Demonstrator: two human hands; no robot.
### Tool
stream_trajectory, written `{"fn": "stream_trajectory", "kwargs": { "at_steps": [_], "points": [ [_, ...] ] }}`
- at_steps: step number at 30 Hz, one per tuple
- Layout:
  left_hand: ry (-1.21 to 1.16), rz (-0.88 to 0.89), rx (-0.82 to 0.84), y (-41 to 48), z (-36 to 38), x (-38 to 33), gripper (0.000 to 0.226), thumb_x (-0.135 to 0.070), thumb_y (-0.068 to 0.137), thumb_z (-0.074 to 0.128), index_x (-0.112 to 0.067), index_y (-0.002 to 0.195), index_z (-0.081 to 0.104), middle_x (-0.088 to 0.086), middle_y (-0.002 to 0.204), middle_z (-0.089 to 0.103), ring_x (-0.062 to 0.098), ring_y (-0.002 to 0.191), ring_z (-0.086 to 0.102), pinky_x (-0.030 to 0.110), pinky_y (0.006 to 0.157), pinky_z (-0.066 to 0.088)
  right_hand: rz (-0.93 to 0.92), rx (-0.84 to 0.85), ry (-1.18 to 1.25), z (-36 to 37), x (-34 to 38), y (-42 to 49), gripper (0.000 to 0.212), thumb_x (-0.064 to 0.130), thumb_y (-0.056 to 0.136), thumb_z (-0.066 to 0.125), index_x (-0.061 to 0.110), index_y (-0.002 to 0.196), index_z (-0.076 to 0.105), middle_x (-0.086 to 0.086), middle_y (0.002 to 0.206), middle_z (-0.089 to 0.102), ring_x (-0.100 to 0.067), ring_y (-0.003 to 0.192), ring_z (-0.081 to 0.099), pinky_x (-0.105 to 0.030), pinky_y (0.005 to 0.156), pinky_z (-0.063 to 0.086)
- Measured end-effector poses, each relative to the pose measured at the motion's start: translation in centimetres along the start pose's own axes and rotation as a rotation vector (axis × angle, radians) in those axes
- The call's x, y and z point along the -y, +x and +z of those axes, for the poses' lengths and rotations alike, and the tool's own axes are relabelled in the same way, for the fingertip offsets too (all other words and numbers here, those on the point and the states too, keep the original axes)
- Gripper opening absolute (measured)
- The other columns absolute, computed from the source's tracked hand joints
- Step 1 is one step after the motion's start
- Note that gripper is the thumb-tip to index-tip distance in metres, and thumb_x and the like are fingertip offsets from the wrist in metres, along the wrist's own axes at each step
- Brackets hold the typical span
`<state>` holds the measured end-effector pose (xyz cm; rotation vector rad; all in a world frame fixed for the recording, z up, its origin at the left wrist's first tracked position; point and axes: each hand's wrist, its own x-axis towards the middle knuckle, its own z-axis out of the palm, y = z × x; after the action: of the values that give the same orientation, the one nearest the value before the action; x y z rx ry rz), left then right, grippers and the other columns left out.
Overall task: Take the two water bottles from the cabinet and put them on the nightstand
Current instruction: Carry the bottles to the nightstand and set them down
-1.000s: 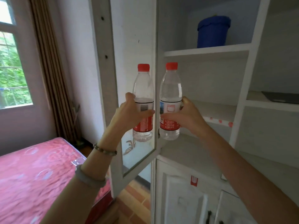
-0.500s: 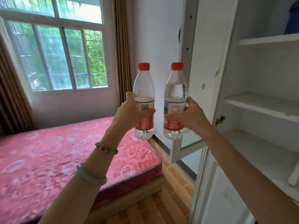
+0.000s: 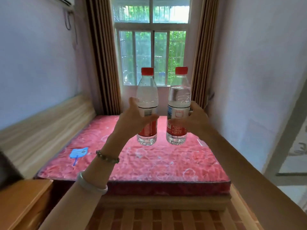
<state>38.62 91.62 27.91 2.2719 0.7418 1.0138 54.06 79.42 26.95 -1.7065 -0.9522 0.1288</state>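
I hold two clear water bottles with red caps and red labels upright in front of me, over the bed. My left hand (image 3: 132,118) is wrapped around the left bottle (image 3: 147,97). The right bottle (image 3: 179,98) sits in my right hand (image 3: 194,120). The bottles are side by side, a small gap apart. A wooden nightstand (image 3: 25,201) shows at the lower left corner, partly cut off by the frame. The cabinet's glass door (image 3: 297,150) is only a sliver at the right edge.
A bed with a red patterned mattress (image 3: 149,160) fills the middle, with a blue hand fan (image 3: 78,152) lying on it. A wooden headboard (image 3: 43,120) runs along the left wall. Window and brown curtains (image 3: 103,63) stand behind. Tiled floor (image 3: 157,219) lies below.
The view has swung left, away from the cabinet toward the bed and window. Both hands kept their bottles upright in front of me. The nightstand has come into view at lower left.
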Motion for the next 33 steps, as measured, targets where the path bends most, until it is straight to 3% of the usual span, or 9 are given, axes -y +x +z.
{"fn": "stream_trajectory", "kwargs": {
  "at_steps": [3, 7, 9, 12, 19, 24, 27, 30, 33],
  "points": [
    [0.018, -0.032, -0.091, 0.5, -2.5, 2.8, 0.073, -0.043, 0.069, 0.075, -0.008, 0.118, 0.034, 0.001, 0.102, 0.050, 0.019, 0.090, 0.051, 0.026, 0.072, 0.037, -0.037, 0.107, 0.036, 4.3, 0.6, 2.0, 0.066, 0.023, 0.051, 0.088, 0.024, 0.103, 0.047, -0.003, 0.100, 0.065, -0.020, 0.089, 0.065, -0.045, 0.079, 0.056],
    [0.094, -0.123, -0.185, 1.3, -4.9, 6.3, 0.072, -0.043, 0.069, 0.075, -0.009, 0.116, 0.033, 0.001, 0.100, 0.052, 0.021, 0.088, 0.053, 0.026, 0.068, 0.035, -0.099, 0.229, 0.079, 9.9, 1.1, 5.0, 0.071, 0.032, 0.046, 0.086, 0.025, 0.106, 0.050, -0.005, 0.103, 0.067, -0.020, 0.088, 0.066, -0.047, 0.077, 0.056],
    [0.150, -0.166, -0.241, 1.7, -5.9, 8.3, 0.074, -0.045, 0.068, 0.075, -0.010, 0.117, 0.033, 0.007, 0.105, 0.058, 0.027, 0.091, 0.057, 0.029, 0.070, 0.039, -0.131, 0.282, 0.109, 12.6, 1.4, 6.5, 0.075, 0.039, 0.041, 0.084, 0.024, 0.107, 0.051, -0.005, 0.104, 0.067, -0.020, 0.088, 0.066, -0.047, 0.076, 0.056],
    [0.217, -0.248, -0.302, 2.4, -7.1, 10.9, 0.078, -0.048, 0.067, 0.075, -0.011, 0.120, 0.031, 0.013, 0.116, 0.060, 0.032, 0.099, 0.059, 0.037, 0.080, 0.047, -0.189, 0.357, 0.139, 16.4, 1.7, 8.7, 0.074, 0.031, 0.048, 0.087, 0.018, 0.112, 0.051, -0.006, 0.105, 0.067, -0.021, 0.089, 0.065, -0.045, 0.077, 0.056],
    [0.290, -0.422, -0.493, 2.9, -9.1, 16.4, 0.081, -0.045, 0.066, 0.077, -0.013, 0.122, 0.030, 0.012, 0.121, 0.057, 0.033, 0.105, 0.057, 0.046, 0.086, 0.049, -0.261, 0.572, 0.229, 24.9, 2.2, 12.7, 0.062, 0.026, 0.050, 0.088, 0.022, 0.099, 0.051, 0.000, 0.092, 0.065, -0.016, 0.085, 0.064, -0.031, 0.067, 0.054],
    [0.367, -0.490, -0.588, 1.9, -11.0, 20.1, 0.080, -0.045, 0.068, 0.075, -0.014, 0.126, 0.029, 0.006, 0.124, 0.055, 0.028, 0.103, 0.059, 0.042, 0.080, 0.054, -0.294, 0.711, 0.290, 31.3, 2.7, 13.4, 0.078, 0.047, 0.032, 0.081, 0.027, 0.102, 0.053, 0.000, 0.096, 0.068, -0.018, 0.086, 0.066, -0.045, 0.075, 0.057],
    [0.381, -0.539, -0.639, 1.4, -12.6, 22.4, 0.078, -0.048, 0.069, 0.074, -0.018, 0.125, 0.029, 0.001, 0.120, 0.056, 0.021, 0.095, 0.060, 0.036, 0.074, 0.055, -0.319, 0.780, 0.300, 35.1, 3.3, 13.4, 0.075, 0.038, 0.039, 0.085, 0.022, 0.105, 0.053, -0.004, 0.097, 0.068, -0.020, 0.086, 0.066, -0.045, 0.075, 0.056],
    [0.447, -0.613, -0.674, 1.0, -14.4, 25.0, 0.076, -0.054, 0.069, 0.071, -0.019, 0.122, 0.029, 0.006, 0.122, 0.057, 0.028, 0.097, 0.062, 0.043, 0.074, 0.056, -0.356, 0.839, 0.299, 39.3, 4.0, 13.4, 0.068, 0.027, 0.049, 0.087, 0.021, 0.106, 0.052, -0.003, 0.095, 0.068, -0.018, 0.085, 0.065, -0.040, 0.074, 0.056],
    [0.513, -0.651, -0.697, 1.1, -16.4, 28.0, 0.078, -0.051, 0.071, 0.070, -0.017, 0.127, 0.027, 0.009, 0.126, 0.055, 0.029, 0.100, 0.062, 0.039, 0.074, 0.056, -0.380, 0.901, 0.329, 43.7, 5.0, 13.5, 0.068, 0.024, 0.051, 0.087, 0.021, 0.108, 0.051, -0.001, 0.094, 0.067, -0.015, 0.084, 0.065, -0.032, 0.069, 0.054]
  ]
}}
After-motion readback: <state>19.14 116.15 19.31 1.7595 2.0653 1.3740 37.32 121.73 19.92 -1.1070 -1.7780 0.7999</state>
